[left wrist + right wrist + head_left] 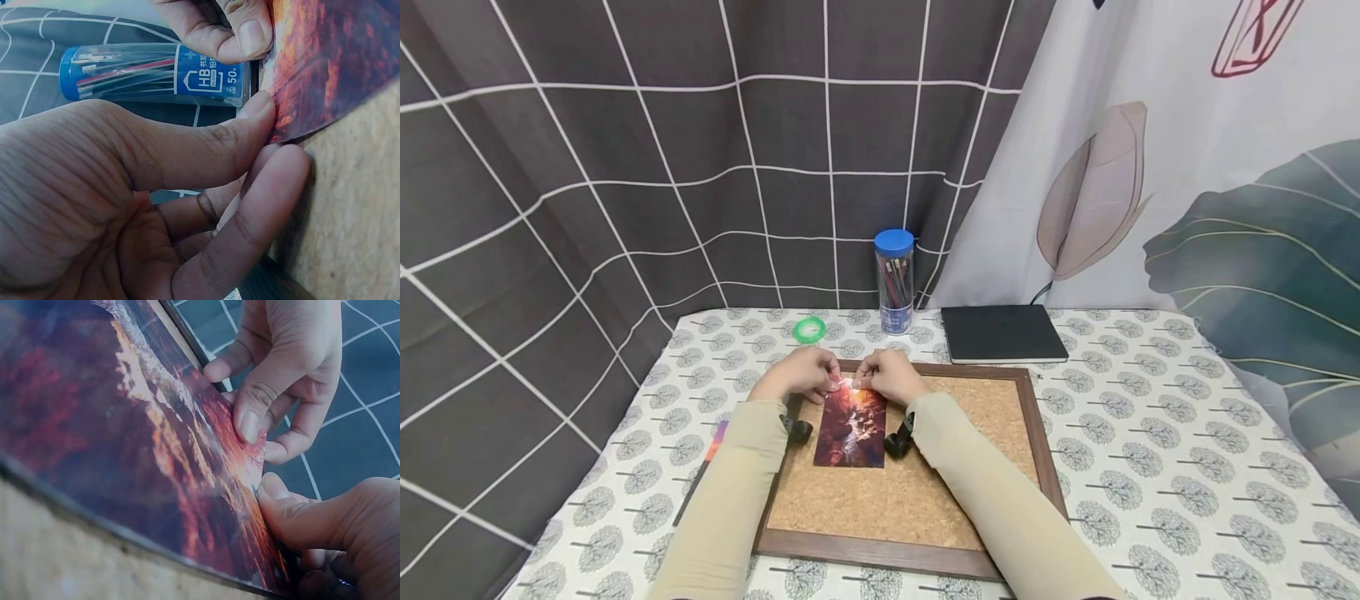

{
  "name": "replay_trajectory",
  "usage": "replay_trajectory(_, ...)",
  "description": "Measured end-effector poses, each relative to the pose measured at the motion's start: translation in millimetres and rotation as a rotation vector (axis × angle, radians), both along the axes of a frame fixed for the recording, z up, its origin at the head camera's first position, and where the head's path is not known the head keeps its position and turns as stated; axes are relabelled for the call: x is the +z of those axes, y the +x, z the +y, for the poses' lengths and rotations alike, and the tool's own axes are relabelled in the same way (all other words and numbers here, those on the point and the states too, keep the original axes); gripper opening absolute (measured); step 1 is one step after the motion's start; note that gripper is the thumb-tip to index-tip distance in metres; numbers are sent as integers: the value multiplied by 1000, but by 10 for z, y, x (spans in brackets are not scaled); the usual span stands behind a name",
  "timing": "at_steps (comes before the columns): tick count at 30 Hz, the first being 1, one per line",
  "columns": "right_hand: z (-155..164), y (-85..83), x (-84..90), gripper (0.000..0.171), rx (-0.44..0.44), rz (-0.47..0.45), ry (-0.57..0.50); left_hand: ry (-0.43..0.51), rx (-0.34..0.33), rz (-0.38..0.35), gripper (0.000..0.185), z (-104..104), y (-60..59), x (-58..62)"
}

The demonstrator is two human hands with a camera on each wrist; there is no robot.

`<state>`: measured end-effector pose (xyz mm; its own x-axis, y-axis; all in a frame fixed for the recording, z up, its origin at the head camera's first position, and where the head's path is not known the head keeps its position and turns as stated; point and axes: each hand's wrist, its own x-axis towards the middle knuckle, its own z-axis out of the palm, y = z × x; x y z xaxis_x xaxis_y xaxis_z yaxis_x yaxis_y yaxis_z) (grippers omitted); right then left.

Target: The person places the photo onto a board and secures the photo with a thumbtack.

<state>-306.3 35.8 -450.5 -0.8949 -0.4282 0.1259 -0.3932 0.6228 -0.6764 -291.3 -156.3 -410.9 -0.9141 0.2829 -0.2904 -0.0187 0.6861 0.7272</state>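
A photo print (850, 429) in red and orange tones lies on a cork board (925, 492) with a brown wooden frame. Both hands meet at the photo's far edge. My left hand (826, 382) pinches that edge between thumb and forefinger, seen close in the left wrist view, where my left hand (275, 134) grips the photo (337, 62) above the cork board (356, 212). My right hand (862, 382) pinches the same edge just to the right. In the right wrist view my right hand (275, 500) has its thumb on the photo (125, 425).
A clear pencil tube (894, 282) with a blue lid stands behind the board. A green tape roll (809, 330) lies to its left and a black notebook (1002, 333) to its right. Another card (715, 442) pokes out left of the frame. Curtains hang behind the table.
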Motion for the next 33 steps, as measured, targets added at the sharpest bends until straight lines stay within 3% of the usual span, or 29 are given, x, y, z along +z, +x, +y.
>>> replay_trajectory(17, 58, -83, -77, 9, 57, 26, -14, 2, -9, -6, 16, -17, -45, -14)
replay_trajectory(33, 116, -102, -91, 5, 78, -43, -68, -12, -12, -5, 16, -25, -44, -28)
